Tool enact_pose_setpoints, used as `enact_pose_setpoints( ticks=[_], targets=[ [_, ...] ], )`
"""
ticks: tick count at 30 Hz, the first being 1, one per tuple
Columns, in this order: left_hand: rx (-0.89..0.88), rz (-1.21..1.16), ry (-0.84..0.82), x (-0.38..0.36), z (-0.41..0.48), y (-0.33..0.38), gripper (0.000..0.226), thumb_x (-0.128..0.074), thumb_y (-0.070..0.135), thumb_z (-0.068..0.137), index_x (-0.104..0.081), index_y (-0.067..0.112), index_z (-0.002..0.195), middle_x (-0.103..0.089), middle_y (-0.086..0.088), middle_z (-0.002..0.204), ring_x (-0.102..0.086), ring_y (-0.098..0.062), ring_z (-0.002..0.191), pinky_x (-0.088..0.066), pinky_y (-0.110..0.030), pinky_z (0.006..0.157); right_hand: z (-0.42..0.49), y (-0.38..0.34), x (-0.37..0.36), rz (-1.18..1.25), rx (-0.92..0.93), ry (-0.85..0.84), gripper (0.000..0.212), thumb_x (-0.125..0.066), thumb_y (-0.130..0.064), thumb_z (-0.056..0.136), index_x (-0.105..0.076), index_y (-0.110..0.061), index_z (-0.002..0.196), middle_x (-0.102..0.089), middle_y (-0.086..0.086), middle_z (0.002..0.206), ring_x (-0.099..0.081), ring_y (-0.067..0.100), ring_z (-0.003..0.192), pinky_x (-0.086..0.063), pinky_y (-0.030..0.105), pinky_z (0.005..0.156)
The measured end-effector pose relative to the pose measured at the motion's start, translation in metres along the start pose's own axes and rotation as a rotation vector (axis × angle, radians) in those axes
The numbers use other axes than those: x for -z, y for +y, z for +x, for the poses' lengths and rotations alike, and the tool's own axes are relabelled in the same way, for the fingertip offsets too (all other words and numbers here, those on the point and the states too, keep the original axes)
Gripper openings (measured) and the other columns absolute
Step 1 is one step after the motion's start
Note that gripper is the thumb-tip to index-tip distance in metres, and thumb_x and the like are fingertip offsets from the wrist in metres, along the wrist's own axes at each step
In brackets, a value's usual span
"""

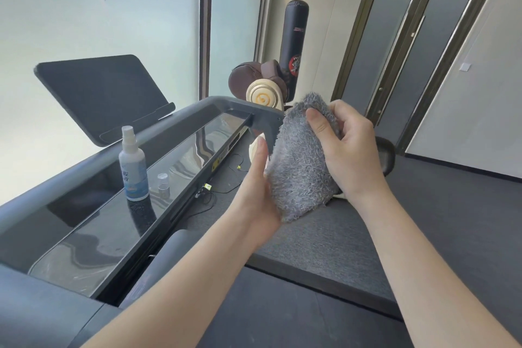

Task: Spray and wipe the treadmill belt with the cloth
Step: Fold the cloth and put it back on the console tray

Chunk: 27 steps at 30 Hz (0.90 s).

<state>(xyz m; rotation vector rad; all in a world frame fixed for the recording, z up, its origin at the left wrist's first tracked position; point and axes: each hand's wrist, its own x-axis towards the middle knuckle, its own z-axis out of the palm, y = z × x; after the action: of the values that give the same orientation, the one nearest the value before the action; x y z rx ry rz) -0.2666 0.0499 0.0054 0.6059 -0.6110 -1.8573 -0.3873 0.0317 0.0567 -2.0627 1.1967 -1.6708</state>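
Wiping had not begun: the right hand's (350, 147) fingers pinched the cloth (299, 169) above the belt (324, 246); the left hand's (258, 192) fingers lay hidden behind it, grip untellable. The spray bottle (132, 169) stood uncapped on the surface (107, 229).

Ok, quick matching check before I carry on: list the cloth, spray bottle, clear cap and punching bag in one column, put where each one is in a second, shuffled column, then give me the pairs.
Things:
1. cloth
2. spray bottle
3. clear cap
4. punching bag

Places:
A. upright at the far end of the room
B. gripped by the right hand, with the left hand against it
C. standing upright on the glossy console
D. on the console, just beside the bottle

Pairs: 1-B, 2-C, 3-D, 4-A
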Motion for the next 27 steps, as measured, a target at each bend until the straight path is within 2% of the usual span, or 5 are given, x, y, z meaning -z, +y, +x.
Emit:
enact_pose_setpoints(
  ticks=[5, 10, 16, 22, 27],
  targets=[
    [-0.505, 0.305, 0.467, 0.017, 0.002, 0.004, 0.038, -0.057, 0.043, 0.094, -0.059, 0.005, 0.087, -0.061, -0.009, 0.082, -0.063, -0.025, 0.081, -0.054, -0.049, 0.080, -0.006, 0.010, -0.022, -0.061, -0.021, 0.004, 0.033, -0.052, -0.031, 0.094, -0.049, -0.007, 0.072, -0.040, -0.006, 0.056, -0.037, 0.004, 0.052, -0.029, 0.017, 0.050],
    [-0.853, 0.519, 0.651, 0.047, -0.016, 0.016, 0.029, -0.056, 0.040, 0.095, -0.057, 0.020, 0.074, -0.060, -0.006, 0.073, -0.055, -0.020, 0.072, -0.048, -0.049, 0.072, -0.006, 0.014, -0.056, -0.084, -0.074, -0.111, 0.035, -0.049, -0.036, 0.095, -0.053, -0.005, 0.077, -0.049, -0.002, 0.061, -0.044, 0.010, 0.059, -0.033, 0.026, 0.059],
    [-0.924, 0.435, 0.824, 0.081, -0.052, 0.040, 0.024, -0.061, 0.035, 0.094, -0.063, 0.021, 0.074, -0.068, -0.004, 0.074, -0.061, -0.020, 0.072, -0.052, -0.046, 0.074, 0.000, -0.004, -0.115, 0.077, -0.092, -0.359, 0.033, -0.047, -0.037, 0.095, -0.058, -0.006, 0.094, -0.066, 0.009, 0.089, -0.061, 0.020, 0.086, -0.048, 0.041, 0.079],
    [-0.923, 0.388, 1.002, 0.125, -0.095, 0.061, 0.026, -0.067, 0.048, 0.081, -0.067, 0.027, 0.067, -0.068, 0.003, 0.071, -0.061, -0.016, 0.071, -0.051, -0.043, 0.077, -0.012, -0.027, -0.180, 0.089, 0.005, -0.566, 0.036, -0.040, -0.040, 0.097, -0.049, -0.007, 0.087, -0.060, 0.006, 0.076, -0.057, 0.023, 0.078, -0.041, 0.037, 0.072],
    [-0.788, 0.558, 1.084, 0.157, -0.124, 0.076, 0.055, -0.065, 0.061, 0.071, -0.066, 0.013, 0.099, -0.071, -0.005, 0.085, -0.068, -0.025, 0.080, -0.055, -0.055, 0.081, -0.026, -0.033, -0.225, 0.053, 0.057, -0.650, 0.044, -0.036, -0.044, 0.097, -0.047, -0.009, 0.120, -0.066, 0.011, 0.085, -0.060, 0.027, 0.084, -0.040, 0.036, 0.074]
  ],
)
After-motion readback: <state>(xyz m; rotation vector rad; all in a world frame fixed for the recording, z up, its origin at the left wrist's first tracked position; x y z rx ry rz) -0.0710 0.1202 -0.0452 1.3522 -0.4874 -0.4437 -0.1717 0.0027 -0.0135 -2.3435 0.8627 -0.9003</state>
